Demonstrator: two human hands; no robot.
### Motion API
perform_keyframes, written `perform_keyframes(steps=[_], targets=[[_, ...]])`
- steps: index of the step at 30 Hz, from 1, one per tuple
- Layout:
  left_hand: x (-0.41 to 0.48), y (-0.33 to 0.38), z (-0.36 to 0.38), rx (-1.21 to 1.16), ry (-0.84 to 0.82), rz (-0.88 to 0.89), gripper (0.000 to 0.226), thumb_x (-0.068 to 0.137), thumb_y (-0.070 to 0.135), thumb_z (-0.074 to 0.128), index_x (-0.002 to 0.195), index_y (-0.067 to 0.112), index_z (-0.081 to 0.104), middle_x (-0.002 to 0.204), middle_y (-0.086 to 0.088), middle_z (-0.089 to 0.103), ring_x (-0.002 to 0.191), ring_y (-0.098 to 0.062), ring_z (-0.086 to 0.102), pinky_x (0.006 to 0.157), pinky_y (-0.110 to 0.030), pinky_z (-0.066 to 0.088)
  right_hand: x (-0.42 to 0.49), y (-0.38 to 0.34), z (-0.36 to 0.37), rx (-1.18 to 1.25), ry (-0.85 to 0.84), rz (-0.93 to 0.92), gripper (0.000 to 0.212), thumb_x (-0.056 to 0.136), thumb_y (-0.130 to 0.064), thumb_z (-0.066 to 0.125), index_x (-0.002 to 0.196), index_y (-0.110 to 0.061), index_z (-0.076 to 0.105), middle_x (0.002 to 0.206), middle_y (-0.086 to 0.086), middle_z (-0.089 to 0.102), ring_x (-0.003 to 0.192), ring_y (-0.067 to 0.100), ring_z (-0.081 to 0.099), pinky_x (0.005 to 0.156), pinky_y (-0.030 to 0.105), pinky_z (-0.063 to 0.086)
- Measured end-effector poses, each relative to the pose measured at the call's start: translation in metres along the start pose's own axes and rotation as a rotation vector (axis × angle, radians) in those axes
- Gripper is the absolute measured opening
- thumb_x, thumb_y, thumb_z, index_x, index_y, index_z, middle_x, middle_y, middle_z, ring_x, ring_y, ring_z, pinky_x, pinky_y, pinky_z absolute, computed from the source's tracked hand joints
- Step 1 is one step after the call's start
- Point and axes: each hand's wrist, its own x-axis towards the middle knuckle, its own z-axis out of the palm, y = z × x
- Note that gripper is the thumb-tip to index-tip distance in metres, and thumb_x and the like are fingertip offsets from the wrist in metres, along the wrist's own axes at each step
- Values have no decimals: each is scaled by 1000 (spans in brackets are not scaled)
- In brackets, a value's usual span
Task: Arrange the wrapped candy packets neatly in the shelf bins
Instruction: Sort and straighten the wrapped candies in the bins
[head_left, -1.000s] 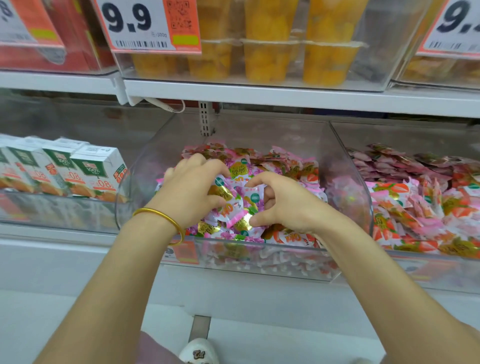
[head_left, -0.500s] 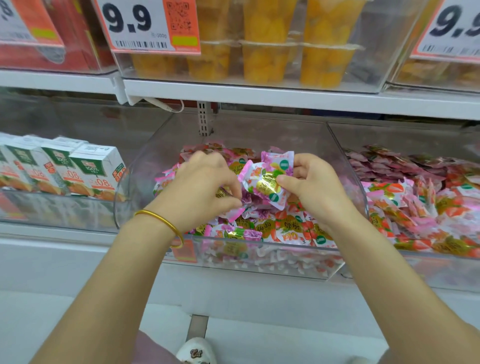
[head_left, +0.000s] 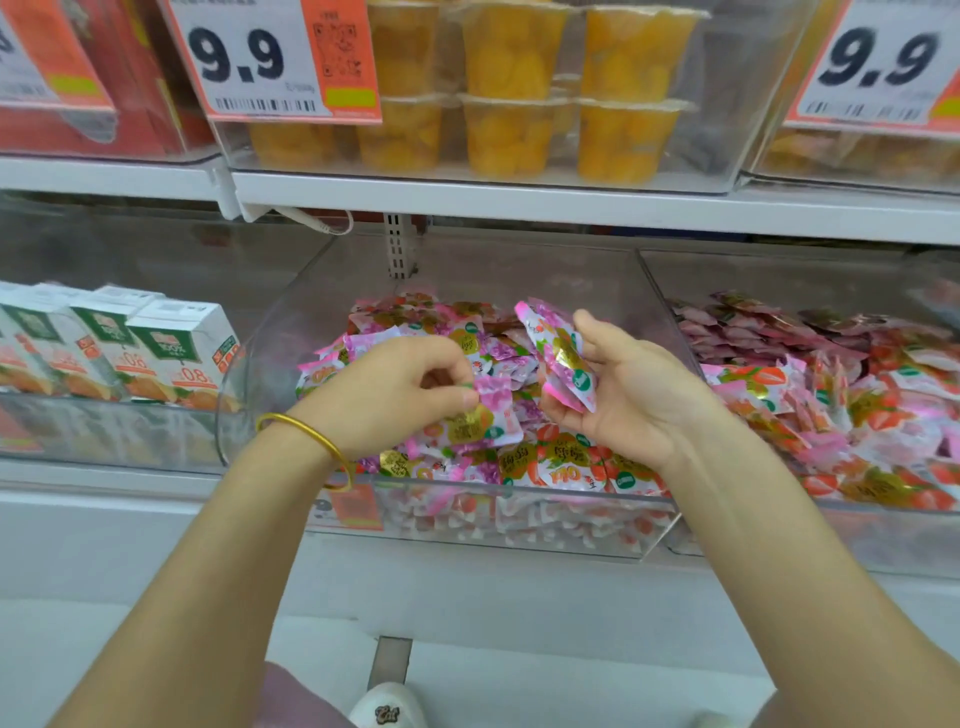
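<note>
A clear middle bin holds a heap of pink, gold and white wrapped candy packets. My left hand, with a gold bangle at the wrist, pinches one pink packet by its edge just above the heap. My right hand is turned palm-left and holds a small stack of packets upright between thumb and fingers, raised above the heap. Both hands are inside the bin's opening, close together.
A second clear bin on the right is full of similar pink and strawberry packets. Juice cartons stand in the left bin. The shelf above carries fruit cups and 9.9 price tags.
My right hand has lifted a stack of packets out of the heap and turned it upright. My left hand has drawn back and now pinches a single packet.
</note>
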Motion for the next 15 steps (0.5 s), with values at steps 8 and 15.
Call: perform_keyframes(steps=[8, 15], targets=[[11, 39, 15, -400, 120, -1, 9, 92, 15, 53, 88, 8, 58, 73, -1, 57, 55, -2, 46, 46, -10, 38, -33, -20, -18, -277, -68, -312, 42, 60, -11, 71, 99, 3, 63, 80, 13, 71, 65, 17, 68, 56, 25, 55], [24, 88, 46, -690, -142, 168, 34, 77, 5, 64, 108, 18, 61, 97, 12, 69, 81, -1, 62, 69, -16, 50, -69, -46, -68, -393, 74, -428, 47, 59, -18, 73, 102, -3, 62, 93, 16, 72, 80, 24, 69, 72, 36, 58]])
